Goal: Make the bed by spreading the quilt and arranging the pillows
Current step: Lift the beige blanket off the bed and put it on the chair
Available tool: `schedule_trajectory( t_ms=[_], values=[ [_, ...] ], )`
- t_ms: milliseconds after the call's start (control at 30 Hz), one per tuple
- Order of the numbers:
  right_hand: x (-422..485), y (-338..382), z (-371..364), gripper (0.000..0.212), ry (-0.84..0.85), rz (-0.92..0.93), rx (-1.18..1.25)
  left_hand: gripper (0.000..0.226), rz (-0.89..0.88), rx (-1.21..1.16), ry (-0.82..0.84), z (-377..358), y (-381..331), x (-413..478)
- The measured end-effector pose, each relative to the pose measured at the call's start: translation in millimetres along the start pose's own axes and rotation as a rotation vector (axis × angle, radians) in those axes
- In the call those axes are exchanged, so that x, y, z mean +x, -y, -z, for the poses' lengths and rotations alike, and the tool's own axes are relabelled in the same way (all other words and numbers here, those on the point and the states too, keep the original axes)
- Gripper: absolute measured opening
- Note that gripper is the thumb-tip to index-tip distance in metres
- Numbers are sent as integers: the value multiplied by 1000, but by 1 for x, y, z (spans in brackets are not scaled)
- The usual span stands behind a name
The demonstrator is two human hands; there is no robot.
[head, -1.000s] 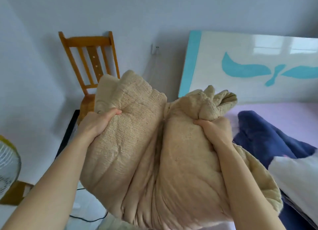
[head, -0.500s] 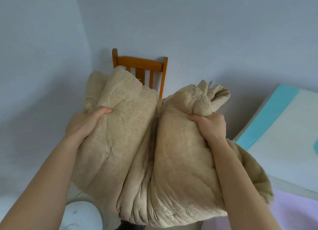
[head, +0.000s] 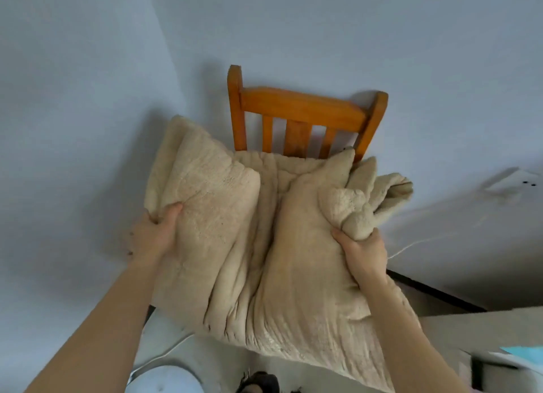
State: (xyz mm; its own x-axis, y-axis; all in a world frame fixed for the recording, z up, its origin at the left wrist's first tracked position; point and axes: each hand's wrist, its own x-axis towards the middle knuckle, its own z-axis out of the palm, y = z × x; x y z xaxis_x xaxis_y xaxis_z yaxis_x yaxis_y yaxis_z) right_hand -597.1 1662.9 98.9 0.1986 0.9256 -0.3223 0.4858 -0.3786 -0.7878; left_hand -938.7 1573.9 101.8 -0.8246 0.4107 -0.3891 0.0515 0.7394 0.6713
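- Both grips are clamping on the beige, fleecy, bunched-up quilt. The left hand is pinching a thick folded flap with its thumb on top, and the right hand is squeezing a twisted knot of fabric.
- The quilt is hanging in the air between the two hands, in front of the orange wooden slat-back chair standing against the pale wall. It is hiding the seat, so I cannot tell whether it is touching it.
- Judging by the tight bundle, the person is carrying the quilt. Spreading is not yet beginning, and the pillows are waiting their turn.
- The next move is probably calling for swinging the bundle over the bed, finding two corners of one edge and shaking it open. It is looking bulky and floppy, so a loose fold may be slipping out on the way.
- Counting what is showing: one quilt, one chair, two hands and no pillows. The bed is not plainly showing.
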Motion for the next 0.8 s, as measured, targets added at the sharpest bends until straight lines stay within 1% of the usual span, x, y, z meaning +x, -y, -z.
schedule_trajectory(
  t_ms=[67,100,133,200,233,267,300,333,367,400,467,500,567,600,633,700,800],
  values=[
    [28,-46,-38,76,11,-166,-111,106,99,136,128,-59,31,41],
    [41,-68,-46,79,-20,-246,-186,110,106,175,203,-90,46,51],
    [54,-84,-49,83,-54,-322,-248,109,89,230,241,-117,54,54],
    [79,-106,-49,93,-114,-436,-369,108,69,347,239,-161,58,57],
    [89,-110,-49,98,-150,-454,-431,108,87,363,236,-172,51,57],
    [95,-113,-51,100,-182,-439,-476,109,119,369,223,-184,48,57],
    [93,-110,-57,100,-213,-366,-488,108,111,354,192,-187,50,59],
    [87,-105,-65,99,-223,-260,-480,106,61,344,153,-188,53,55],
    [81,-100,-74,100,-211,-154,-482,101,-19,345,149,-191,58,48],
    [71,-95,-85,100,-191,-36,-507,95,-155,384,151,-192,67,39],
    [52,-90,-106,96,-91,179,-633,83,-412,564,238,-193,87,21],
    [49,-93,-117,89,-17,264,-719,78,-466,642,296,-196,93,21],
    [53,-112,-134,73,143,399,-920,75,-460,719,316,-204,96,38],
    [65,-122,-140,69,197,420,-992,74,-445,739,313,-211,94,49],
    [78,-130,-144,67,240,403,-1031,74,-441,760,314,-218,91,58],
    [103,-136,-148,67,288,351,-1045,74,-444,783,325,-232,86,70],
    [109,-132,-146,68,340,347,-1060,75,-408,842,362,-234,81,69]
  ],
)
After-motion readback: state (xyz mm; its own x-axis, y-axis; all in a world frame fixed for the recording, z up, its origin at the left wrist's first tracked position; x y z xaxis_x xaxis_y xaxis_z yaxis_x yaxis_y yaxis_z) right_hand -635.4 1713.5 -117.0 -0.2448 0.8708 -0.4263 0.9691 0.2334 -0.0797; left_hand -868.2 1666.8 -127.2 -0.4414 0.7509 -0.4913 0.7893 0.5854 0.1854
